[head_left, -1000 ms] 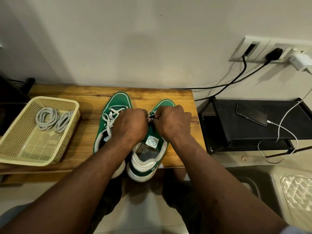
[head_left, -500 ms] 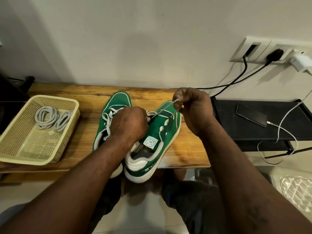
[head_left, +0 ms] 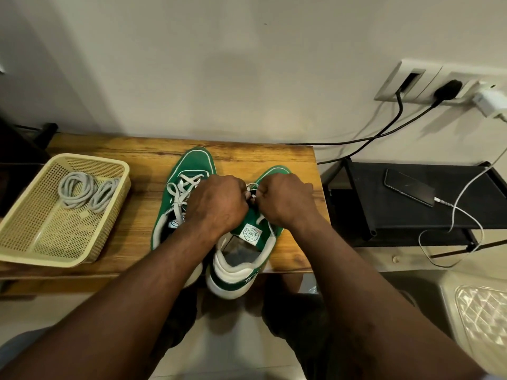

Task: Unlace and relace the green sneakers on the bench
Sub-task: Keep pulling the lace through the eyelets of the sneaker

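Two green sneakers stand side by side on the wooden bench [head_left: 131,215], toes toward the wall. The left sneaker [head_left: 192,165] has its white lace tied in a bow. The right sneaker [head_left: 241,259] hangs its white heel over the bench's front edge. My left hand [head_left: 216,204] and my right hand [head_left: 285,198] are both curled over the right sneaker's lacing, knuckles almost touching. Between them a short bit of white lace [head_left: 251,192] shows, pinched by both hands. The eyelets under my hands are hidden.
A cream plastic basket [head_left: 33,242] with two coiled grey laces [head_left: 85,193] sits on the bench's left end. To the right is a black shelf [head_left: 411,212] with a phone [head_left: 408,187] on a white charging cable. Black cables run to wall sockets [head_left: 428,83].
My right hand, which had pulled the lace up and to the right half a second ago, has come back down beside my left hand over the right sneaker. The sneaker has straightened.
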`<move>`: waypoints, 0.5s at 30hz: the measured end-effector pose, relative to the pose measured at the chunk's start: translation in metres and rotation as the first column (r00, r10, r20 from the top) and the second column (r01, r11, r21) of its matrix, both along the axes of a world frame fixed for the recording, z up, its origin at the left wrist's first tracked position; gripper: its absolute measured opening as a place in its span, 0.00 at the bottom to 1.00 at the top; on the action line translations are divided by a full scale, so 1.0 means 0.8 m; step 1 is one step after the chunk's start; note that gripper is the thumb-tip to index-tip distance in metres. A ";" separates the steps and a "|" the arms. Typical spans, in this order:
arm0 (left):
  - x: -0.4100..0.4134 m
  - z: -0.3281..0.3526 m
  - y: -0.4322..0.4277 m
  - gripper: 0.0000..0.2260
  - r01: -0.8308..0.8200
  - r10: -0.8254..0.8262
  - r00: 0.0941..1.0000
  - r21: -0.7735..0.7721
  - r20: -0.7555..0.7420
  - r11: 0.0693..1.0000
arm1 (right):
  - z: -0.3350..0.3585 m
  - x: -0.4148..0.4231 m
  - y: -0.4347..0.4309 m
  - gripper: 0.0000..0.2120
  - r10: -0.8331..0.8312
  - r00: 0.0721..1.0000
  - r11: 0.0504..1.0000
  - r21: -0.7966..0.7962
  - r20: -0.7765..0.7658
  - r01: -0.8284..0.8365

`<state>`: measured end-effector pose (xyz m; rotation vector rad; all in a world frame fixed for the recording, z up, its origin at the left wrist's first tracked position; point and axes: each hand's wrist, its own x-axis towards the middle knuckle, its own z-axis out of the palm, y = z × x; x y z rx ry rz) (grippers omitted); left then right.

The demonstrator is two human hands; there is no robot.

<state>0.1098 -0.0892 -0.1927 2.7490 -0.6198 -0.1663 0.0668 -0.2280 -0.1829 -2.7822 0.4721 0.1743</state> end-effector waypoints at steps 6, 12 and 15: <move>-0.005 0.003 -0.002 0.09 -0.022 0.021 1.000 0.032 0.019 0.999 | 0.000 0.003 -0.004 0.08 -0.055 0.997 0.961 0.268 -0.047 0.066; -0.003 0.006 0.002 0.08 -0.050 0.050 0.999 0.020 0.008 0.999 | 0.048 -0.017 -0.030 0.06 0.023 0.994 0.595 0.798 0.102 -0.096; -0.003 0.008 0.001 0.08 -0.015 0.015 1.000 0.001 0.011 1.000 | 0.051 -0.028 -0.050 0.04 0.036 0.989 0.426 0.893 0.143 -0.145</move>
